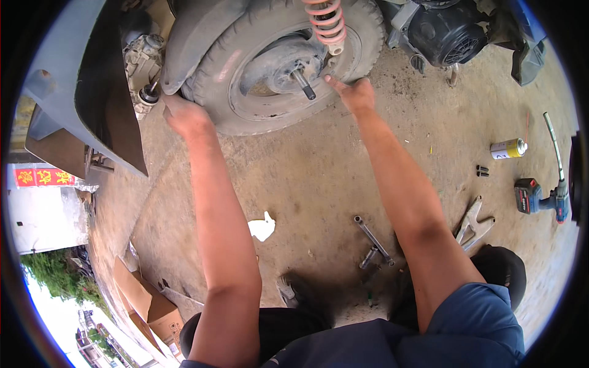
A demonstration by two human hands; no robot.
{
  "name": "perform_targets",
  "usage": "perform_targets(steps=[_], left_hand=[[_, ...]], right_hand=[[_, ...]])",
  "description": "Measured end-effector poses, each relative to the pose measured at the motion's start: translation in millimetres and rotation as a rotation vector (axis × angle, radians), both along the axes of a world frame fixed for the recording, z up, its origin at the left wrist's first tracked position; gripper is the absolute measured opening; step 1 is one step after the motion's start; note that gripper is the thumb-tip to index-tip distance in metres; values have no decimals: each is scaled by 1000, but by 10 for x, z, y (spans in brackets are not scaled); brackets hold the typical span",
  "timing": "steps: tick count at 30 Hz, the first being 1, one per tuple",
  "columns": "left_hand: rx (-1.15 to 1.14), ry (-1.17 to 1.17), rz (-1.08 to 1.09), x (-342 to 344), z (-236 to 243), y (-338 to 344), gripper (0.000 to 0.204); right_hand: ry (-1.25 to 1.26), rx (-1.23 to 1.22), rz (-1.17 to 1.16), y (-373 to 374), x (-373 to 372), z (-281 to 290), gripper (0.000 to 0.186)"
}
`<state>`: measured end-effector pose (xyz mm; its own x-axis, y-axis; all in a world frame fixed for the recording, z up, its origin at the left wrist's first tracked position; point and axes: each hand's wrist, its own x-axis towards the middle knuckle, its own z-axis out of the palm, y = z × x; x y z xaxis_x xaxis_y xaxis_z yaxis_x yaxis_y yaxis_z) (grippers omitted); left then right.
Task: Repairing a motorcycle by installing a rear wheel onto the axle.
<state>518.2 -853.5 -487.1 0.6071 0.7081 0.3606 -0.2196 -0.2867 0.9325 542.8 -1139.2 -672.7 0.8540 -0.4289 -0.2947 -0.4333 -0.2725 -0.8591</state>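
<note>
A dusty scooter wheel (215,92) with a treaded tyre stands in front of me at the top of the view. From its hub a bare axle shaft (303,84) points toward me. My left hand (188,118) grips the tyre's lower left edge, just under the grey fender (196,46); its fingertips are hidden. On the right, my right hand (357,96) holds the tyre's lower right edge. Its thumb lies on the sidewall, and the other fingers are mostly out of sight. A red coil-spring shock absorber (327,24) hangs before the wheel's upper right.
A spray can (508,149), black sockets (483,171) and a cordless impact wrench (543,199) lie right. Nearer are a metal bracket (473,222) and a wrench (373,239). Body panels (107,92) overhang the left, above a cardboard box (150,300). An engine (445,34) sits far right.
</note>
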Motion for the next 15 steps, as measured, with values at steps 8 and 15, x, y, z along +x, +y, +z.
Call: perform_targets(steps=[8,15], left_hand=[[34,-42,-37,-34,-28,-80,76],[-24,-85,-66,62,6,-43,73]], right_hand=[[-36,23,27,-65,68,-57,99],[32,-8,-3,-30,65,31,98]])
